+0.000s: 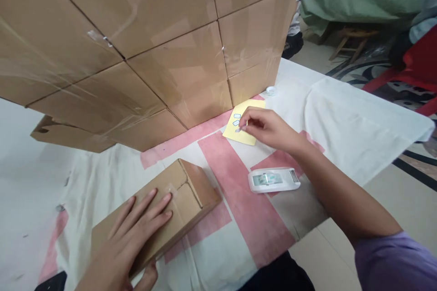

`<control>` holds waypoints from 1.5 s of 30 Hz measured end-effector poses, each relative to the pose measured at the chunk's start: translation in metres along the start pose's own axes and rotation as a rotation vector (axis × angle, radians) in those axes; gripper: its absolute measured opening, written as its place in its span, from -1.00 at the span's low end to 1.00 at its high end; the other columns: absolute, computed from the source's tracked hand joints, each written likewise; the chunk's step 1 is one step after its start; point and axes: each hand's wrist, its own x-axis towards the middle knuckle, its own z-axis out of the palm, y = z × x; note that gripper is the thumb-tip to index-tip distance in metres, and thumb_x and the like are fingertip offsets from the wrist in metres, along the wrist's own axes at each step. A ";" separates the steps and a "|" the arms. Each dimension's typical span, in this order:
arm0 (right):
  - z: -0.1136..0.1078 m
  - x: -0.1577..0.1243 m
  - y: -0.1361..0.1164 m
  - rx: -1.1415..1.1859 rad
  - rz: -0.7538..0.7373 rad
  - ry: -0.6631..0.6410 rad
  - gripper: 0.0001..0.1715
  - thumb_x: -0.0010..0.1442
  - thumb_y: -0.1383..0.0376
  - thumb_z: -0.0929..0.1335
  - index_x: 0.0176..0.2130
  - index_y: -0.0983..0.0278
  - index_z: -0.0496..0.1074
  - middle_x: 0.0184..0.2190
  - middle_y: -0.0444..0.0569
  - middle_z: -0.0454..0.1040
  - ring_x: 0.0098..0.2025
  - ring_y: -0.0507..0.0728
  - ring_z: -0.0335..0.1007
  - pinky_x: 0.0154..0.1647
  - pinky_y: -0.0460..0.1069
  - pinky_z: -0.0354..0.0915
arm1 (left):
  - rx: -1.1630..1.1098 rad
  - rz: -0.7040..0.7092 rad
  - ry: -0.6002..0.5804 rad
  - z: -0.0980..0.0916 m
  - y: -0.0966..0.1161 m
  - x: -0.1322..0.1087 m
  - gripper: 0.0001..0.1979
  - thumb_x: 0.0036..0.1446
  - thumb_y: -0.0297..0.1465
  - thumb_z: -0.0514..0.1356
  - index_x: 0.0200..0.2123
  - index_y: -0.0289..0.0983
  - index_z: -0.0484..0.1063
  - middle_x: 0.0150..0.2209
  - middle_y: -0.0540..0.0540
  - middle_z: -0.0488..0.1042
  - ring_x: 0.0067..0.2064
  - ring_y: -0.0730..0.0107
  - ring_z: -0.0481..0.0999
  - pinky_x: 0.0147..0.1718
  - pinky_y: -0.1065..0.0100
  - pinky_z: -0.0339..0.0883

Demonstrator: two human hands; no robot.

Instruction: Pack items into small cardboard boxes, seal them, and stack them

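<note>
Left hand [128,241] is open, its fingers spread flat across the top of a closed brown box [201,186], with the thumb lower down at the box's near side. Right hand [269,127] is over a yellow sheet [246,139], its thumb and forefinger drawn close together at the tips; whether they meet, or grip anything, cannot be told. Small blue-edged stickers [236,116] are on the sheet, just beside the fingertips.

The box lies on its broad side, set at a slant, on a surface covered with a pale cloth [102,186] bearing pink bands. Clear tape shows on the box near its flap end. The sheet lies flat beyond the box and to its right, close to the foot of a tall stack of boxes [177,70].

Between the right forearm and the box, well apart from the latter, lies a white plastic holder [290,181] with a greenish panel. Near the stack's right corner sits a small clear ring [270,91]. At the lower left edge is a dark object [51,282], cut off by the frame.

Beyond the surface, to the right, are a wooden stool [353,36] and a red chair [421,61]; part of a person [294,29] shows behind the stack
</note>
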 end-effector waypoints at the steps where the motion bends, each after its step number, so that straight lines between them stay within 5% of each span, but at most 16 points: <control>1: 0.008 -0.005 -0.016 0.073 -0.038 -0.060 -0.85 0.26 0.46 0.31 -0.27 0.29 0.47 -0.30 -0.07 0.48 -0.37 0.02 0.30 -0.34 -0.08 0.18 | -0.013 0.010 -0.012 -0.002 -0.001 -0.002 -0.34 0.06 -0.43 0.13 0.28 -0.31 0.21 0.45 -0.13 0.13 0.51 0.08 -0.08 0.47 0.13 -0.29; 4: 0.038 -0.022 -0.053 0.249 -0.075 -0.269 -0.86 0.29 0.46 0.32 -0.28 0.27 0.45 -0.29 -0.09 0.47 -0.31 0.03 0.33 -0.30 -0.07 0.23 | -0.041 0.007 -0.068 -0.007 -0.001 -0.010 -0.35 0.06 -0.48 0.14 0.27 -0.27 0.23 0.44 -0.11 0.16 0.50 0.10 -0.06 0.48 0.12 -0.28; 8: 0.076 -0.042 -0.067 0.298 0.075 -0.416 -0.85 0.27 0.50 0.37 -0.31 0.27 0.42 -0.30 -0.13 0.43 -0.31 0.01 0.32 -0.28 -0.07 0.23 | -0.069 -0.044 -0.139 -0.011 0.005 -0.014 -0.32 0.06 -0.52 0.15 0.29 -0.26 0.21 0.44 -0.11 0.15 0.50 0.06 -0.06 0.48 0.02 -0.30; 15: 0.116 -0.055 -0.049 0.467 0.372 -0.333 -0.84 0.26 0.51 0.32 -0.28 0.26 0.38 -0.34 -0.18 0.37 -0.42 -0.02 0.27 -0.36 -0.08 0.20 | -0.089 -0.044 -0.155 -0.012 0.011 -0.007 -0.30 0.05 -0.54 0.13 0.31 -0.24 0.19 0.46 -0.07 0.09 0.50 0.05 -0.07 0.48 -0.02 -0.33; 20: 0.132 -0.056 -0.041 0.613 0.428 -0.314 -0.90 0.26 0.45 0.33 -0.29 0.25 0.35 -0.37 -0.20 0.32 -0.46 -0.03 0.21 -0.45 -0.09 0.14 | -0.095 -0.040 -0.130 -0.014 0.011 -0.006 -0.31 0.06 -0.53 0.13 0.30 -0.23 0.20 0.47 -0.05 0.08 0.51 0.08 -0.08 0.49 0.01 -0.38; 23: 0.138 -0.056 -0.039 0.690 0.464 -0.300 -0.91 0.25 0.42 0.34 -0.26 0.24 0.33 -0.37 -0.21 0.31 -0.46 -0.03 0.19 -0.45 -0.10 0.13 | -0.109 -0.042 -0.150 -0.014 0.009 -0.006 -0.31 0.06 -0.53 0.13 0.30 -0.24 0.21 0.47 -0.05 0.06 0.51 0.04 -0.09 0.48 -0.01 -0.38; 28: 0.141 -0.062 -0.046 0.713 0.555 -0.096 -0.72 0.15 0.37 0.44 -0.18 0.23 0.30 -0.32 -0.21 0.30 -0.39 -0.02 0.24 -0.37 -0.09 0.20 | -0.107 -0.046 -0.155 -0.013 0.007 -0.007 -0.28 0.06 -0.51 0.13 0.33 -0.19 0.19 0.48 -0.05 0.05 0.51 0.06 -0.10 0.48 -0.02 -0.39; 31: 0.139 -0.070 -0.055 0.733 0.532 -0.144 -0.91 0.25 0.34 0.37 -0.19 0.28 0.40 -0.43 -0.21 0.31 -0.38 0.01 0.27 -0.34 -0.08 0.23 | -0.121 -0.091 -0.163 -0.013 0.011 -0.007 -0.27 0.06 -0.52 0.13 0.33 -0.12 0.17 0.47 -0.02 0.08 0.51 0.08 -0.09 0.48 -0.06 -0.35; 36: 0.135 -0.081 -0.065 0.655 0.457 -0.180 -0.69 0.27 0.41 0.31 0.01 0.29 0.46 -0.39 -0.16 0.37 -0.37 0.02 0.30 -0.36 -0.07 0.24 | -0.143 -0.154 -0.147 -0.013 0.014 -0.006 -0.28 0.06 -0.52 0.12 0.32 -0.06 0.19 0.47 0.00 0.09 0.50 0.06 -0.05 0.48 -0.13 -0.38; 45: 0.127 -0.089 -0.070 0.607 0.450 -0.238 -0.82 0.24 0.44 0.31 -0.21 0.29 0.51 -0.43 -0.16 0.43 -0.41 0.00 0.32 -0.40 -0.09 0.23 | -0.171 -0.145 -0.143 -0.011 0.013 -0.007 -0.28 0.03 -0.54 0.13 0.30 -0.10 0.21 0.47 0.04 0.09 0.51 0.08 -0.07 0.49 -0.04 -0.34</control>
